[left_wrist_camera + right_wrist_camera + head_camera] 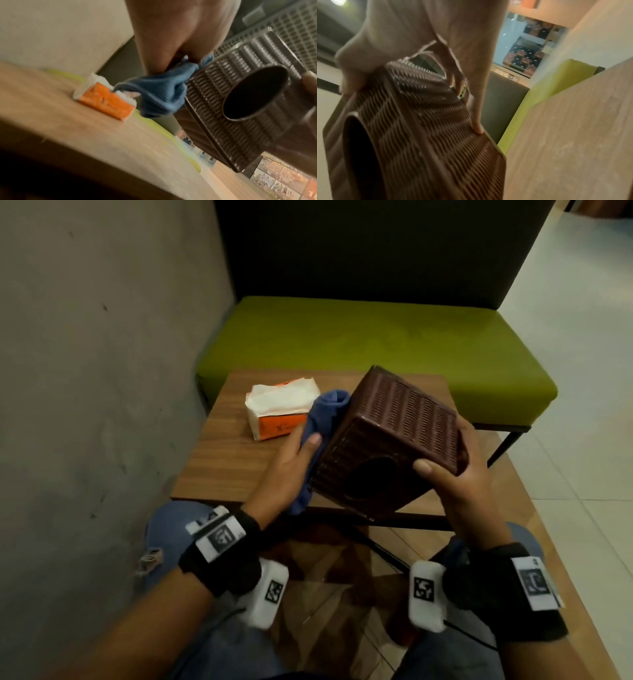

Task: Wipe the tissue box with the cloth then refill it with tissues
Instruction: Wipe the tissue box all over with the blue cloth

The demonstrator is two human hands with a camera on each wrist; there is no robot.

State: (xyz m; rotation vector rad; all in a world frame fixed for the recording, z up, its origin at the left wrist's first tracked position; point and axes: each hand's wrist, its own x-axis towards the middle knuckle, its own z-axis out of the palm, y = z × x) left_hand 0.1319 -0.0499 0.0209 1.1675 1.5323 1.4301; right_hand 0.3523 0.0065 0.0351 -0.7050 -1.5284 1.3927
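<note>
Table (pixel 233 460) | left hand (pixel 291 463): cloth (pixel 325 412) | right hand (pixel 459 470): tissue box (pixel 394 436)

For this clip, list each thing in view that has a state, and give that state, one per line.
tissue box: lifted off the table, tilted, round opening toward the camera, nothing visible in the dark opening
cloth: bunched, pressed against the box's left side
tissue pack: lying on the table, top open, white tissues showing
left hand: holds the cloth
right hand: grips the box's right side

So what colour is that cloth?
Blue. The cloth, held by the left hand against the box, shows best in the left wrist view.
</note>
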